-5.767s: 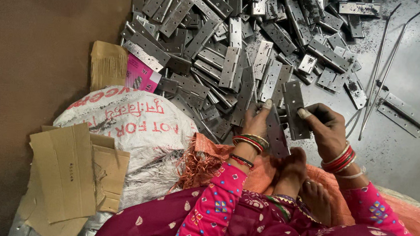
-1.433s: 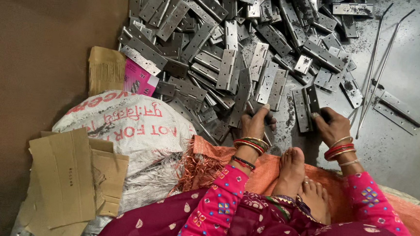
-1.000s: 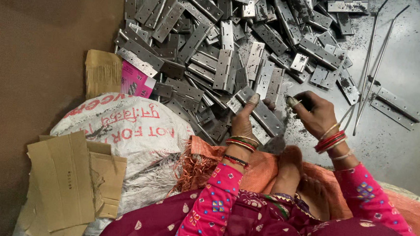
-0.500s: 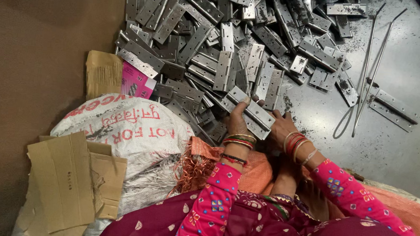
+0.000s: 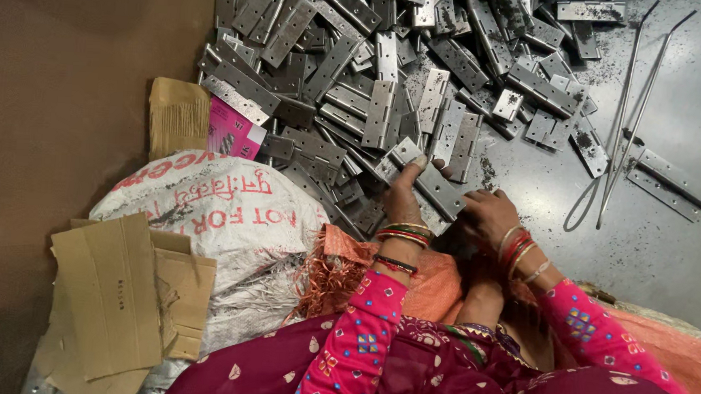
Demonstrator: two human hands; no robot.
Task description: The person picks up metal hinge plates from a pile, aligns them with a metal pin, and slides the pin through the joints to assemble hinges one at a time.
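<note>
Gripping one long hinge (image 5: 431,182) at the near edge of the pile (image 5: 391,70), her left hand (image 5: 403,196) pinches its far end, the right hand (image 5: 487,213) curls around the near end, apparently mid-handling, needing a steady two-handed hold.

The hinge (image 5: 431,183) under both hands is dull grey metal, flat and smooth, with a faint sheen. The pile (image 5: 358,68) beyond it is the same bare metal, some pieces darker and grimy. The floor (image 5: 672,241) is matt grey, dusted with dark grit. 2 thin rods (image 5: 627,108) look like bright steel wire. The sack (image 5: 212,213) is woven white plastic, slightly glossy. The cardboard (image 5: 117,296) is rough, matt brown paper. The sleeves (image 5: 358,343) are soft printed cloth; the bangles (image 5: 403,234) shine.
</note>
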